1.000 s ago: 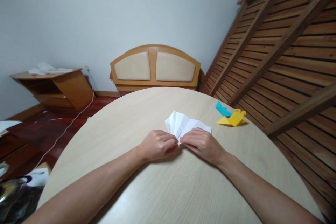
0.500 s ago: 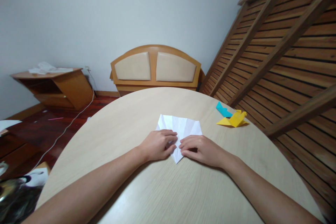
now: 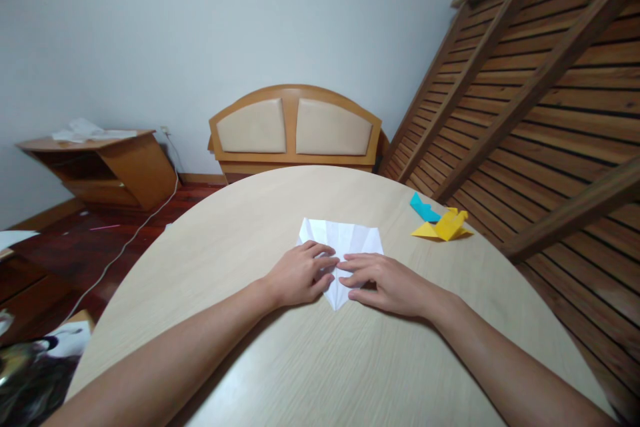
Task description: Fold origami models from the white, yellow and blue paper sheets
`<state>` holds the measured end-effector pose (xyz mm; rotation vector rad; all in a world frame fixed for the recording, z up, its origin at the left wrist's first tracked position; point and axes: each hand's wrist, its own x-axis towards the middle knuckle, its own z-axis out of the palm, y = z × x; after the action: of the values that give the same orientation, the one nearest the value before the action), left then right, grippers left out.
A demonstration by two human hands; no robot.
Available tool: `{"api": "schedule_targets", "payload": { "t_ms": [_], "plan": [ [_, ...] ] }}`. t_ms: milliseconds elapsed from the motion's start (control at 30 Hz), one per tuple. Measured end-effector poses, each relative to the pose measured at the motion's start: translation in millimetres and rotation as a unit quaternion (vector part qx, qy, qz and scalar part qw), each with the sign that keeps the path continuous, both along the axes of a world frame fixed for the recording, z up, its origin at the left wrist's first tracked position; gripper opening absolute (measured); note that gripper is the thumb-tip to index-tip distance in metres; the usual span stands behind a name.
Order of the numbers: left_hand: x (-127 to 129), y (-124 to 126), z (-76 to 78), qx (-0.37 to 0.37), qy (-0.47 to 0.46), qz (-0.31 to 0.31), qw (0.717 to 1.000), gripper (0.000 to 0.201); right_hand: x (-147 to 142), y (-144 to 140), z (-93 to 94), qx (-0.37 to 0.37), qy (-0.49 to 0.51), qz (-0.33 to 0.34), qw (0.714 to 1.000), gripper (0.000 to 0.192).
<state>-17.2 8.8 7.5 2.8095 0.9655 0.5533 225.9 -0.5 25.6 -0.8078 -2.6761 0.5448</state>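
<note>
A creased sheet of white paper (image 3: 345, 233) is lying near the middle of a round, pale wooden table (image 3: 300, 373), its broad edge facing away from the person and its narrow tip pointing toward the person. Fold lines are running from the broad edge down toward the tip. The left hand (image 3: 299, 275) is resting over the paper's left side, palm down, its fingers parted and slightly bent, clasping nothing. The right hand (image 3: 393, 285) is lying over the right side, its fingers loosely spread and its thumb set apart near the tip; it too is grasping nothing. The fingertips are coming together above the sheet's middle; whether they are touching one another cannot be told, nor how firmly they are pressing.

Toward the table's far right edge, well apart from the hands, a yellow folded-paper figure (image 3: 451, 225) is sitting close beside a blue folded-paper figure (image 3: 424, 208). Beyond the table, a padded headboard (image 3: 292, 127) is standing against the wall (image 3: 300, 13), while a slatted wooden panel (image 3: 550, 113) is leaning at the right.
</note>
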Motion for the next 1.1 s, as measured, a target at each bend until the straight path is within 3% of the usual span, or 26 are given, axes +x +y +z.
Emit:
{"api": "schedule_targets", "payload": {
  "t_ms": [400, 500, 633, 1100],
  "plan": [
    [1, -3, 8.4, 0.027, 0.053, -0.024, 0.998, 0.032, 6, 3, -4.4, -0.031, 0.027, -0.010, 0.999, 0.017],
    [1, -5, 8.8, 0.015, 0.058, -0.012, 0.998, 0.033, 1, 3, -7.4, -0.048, 0.056, -0.049, 0.996, 0.011],
    [2, -8, 11.4, 0.002, 0.065, 0.004, 0.998, 0.041, -8, 1, -10.3, -0.024, 0.066, -0.116, 0.991, 0.017],
    [-1, -5, 4.6, -0.041, 0.061, 0.009, 0.997, 0.066, -12, -7, -6.4, 0.030, -0.004, -0.164, 0.986, 0.027]
  ]
}}
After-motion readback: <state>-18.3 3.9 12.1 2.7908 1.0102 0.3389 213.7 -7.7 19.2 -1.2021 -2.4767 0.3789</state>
